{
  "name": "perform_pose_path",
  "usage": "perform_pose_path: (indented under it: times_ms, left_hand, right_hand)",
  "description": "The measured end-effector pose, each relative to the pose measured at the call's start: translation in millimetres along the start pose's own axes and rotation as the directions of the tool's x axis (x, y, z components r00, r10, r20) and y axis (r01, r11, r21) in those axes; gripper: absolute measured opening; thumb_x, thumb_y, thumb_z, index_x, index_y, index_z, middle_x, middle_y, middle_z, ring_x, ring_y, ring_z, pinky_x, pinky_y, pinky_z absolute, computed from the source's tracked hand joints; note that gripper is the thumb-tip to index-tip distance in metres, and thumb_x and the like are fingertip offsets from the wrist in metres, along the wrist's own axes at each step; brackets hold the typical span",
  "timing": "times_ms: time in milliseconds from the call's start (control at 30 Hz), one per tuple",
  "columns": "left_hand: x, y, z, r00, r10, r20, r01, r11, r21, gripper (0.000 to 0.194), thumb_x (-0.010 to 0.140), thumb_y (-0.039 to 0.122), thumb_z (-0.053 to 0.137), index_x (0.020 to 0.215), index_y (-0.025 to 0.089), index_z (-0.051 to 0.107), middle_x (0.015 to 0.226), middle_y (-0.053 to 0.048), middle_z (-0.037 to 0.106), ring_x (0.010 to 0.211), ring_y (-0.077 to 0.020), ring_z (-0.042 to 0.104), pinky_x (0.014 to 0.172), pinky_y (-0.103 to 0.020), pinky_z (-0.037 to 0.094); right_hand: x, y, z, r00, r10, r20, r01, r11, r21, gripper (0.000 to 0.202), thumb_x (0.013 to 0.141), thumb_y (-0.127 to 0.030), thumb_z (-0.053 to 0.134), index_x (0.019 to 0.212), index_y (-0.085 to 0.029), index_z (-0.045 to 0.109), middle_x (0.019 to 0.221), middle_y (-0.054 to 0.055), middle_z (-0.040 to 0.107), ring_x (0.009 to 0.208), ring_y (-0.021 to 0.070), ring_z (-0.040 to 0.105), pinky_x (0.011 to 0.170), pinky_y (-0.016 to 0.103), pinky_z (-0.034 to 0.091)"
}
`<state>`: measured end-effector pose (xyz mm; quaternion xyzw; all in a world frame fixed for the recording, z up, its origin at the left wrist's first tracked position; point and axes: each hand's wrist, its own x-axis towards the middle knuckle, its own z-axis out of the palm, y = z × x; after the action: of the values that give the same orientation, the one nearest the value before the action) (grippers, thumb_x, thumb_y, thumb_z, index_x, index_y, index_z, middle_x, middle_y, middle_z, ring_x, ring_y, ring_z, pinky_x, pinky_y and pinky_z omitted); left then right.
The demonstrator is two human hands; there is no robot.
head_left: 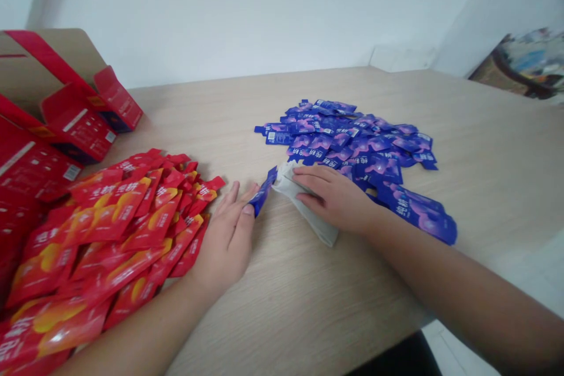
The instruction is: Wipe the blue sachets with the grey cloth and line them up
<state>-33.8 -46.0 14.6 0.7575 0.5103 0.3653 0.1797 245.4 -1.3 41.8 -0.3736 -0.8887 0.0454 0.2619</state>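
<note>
My left hand [231, 235] pinches a small blue packet [263, 192] between thumb and fingers, just above the table. Its tip comes close to a folded white cloth [308, 208], which my right hand [332, 194] grips from above. Behind and to the right of my right hand lies a spread pile of blue and purple packets [365, 141], partly hidden by that hand and forearm. A large heap of red and orange packets [132, 217] covers the table left of my left hand.
Open red cardboard boxes [83, 120] stand at the back left, beside the red heap. The pale wooden table [211, 117] meets a white wall behind. A blurred brown-edged container [520, 73] with mixed items shows at the far right.
</note>
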Motion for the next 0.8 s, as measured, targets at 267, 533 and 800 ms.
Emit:
perform_pose_path:
  times_ms: [267,533,800]
  left_hand:
    - [-3.0,-1.5,-2.8,0.991,0.062,-0.12,-0.065,0.998,-0.022,0.048,0.118,0.037,0.035,0.159,0.027,0.056,0.168,-0.004,0.052,0.166,-0.0303,0.029,0.135,-0.061,0.023]
    - [-6.4,25.4,0.6,0.85,0.452,0.272,-0.516,0.816,0.258,0.071,0.109,0.032,0.05,0.175,0.027,0.023,0.176,-0.011,0.036,0.168,-0.0378,0.019,0.133,-0.067,0.024]
    - [-4.9,28.4,16.9,0.75,0.332,0.572,-0.526,0.823,0.212,0.072,0.107,0.045,0.061,0.17,0.024,0.035,0.176,-0.013,0.035,0.165,-0.0363,0.03,0.131,-0.067,0.027]
  right_hand:
    - [-4.0,-2.6,-1.7,0.97,0.038,0.238,-0.086,0.977,0.196,0.028,0.104,-0.029,0.066,0.126,-0.016,0.078,0.132,0.017,0.077,0.127,0.0295,0.07,0.116,0.051,0.051]
    - [-15.4,-82.3,10.4,0.872,0.363,0.328,-0.421,0.215,0.881,0.066,0.108,-0.07,0.042,0.16,-0.029,0.046,0.14,0.015,0.071,0.122,0.0281,0.073,0.096,0.047,0.063]
    - [-102.3,-20.9,-71.7,0.754,0.654,-0.054,-0.642,0.752,0.151,0.057,0.104,-0.061,0.056,0.148,-0.025,0.058,0.138,0.017,0.07,0.126,0.0399,0.067,0.108,0.063,0.053]
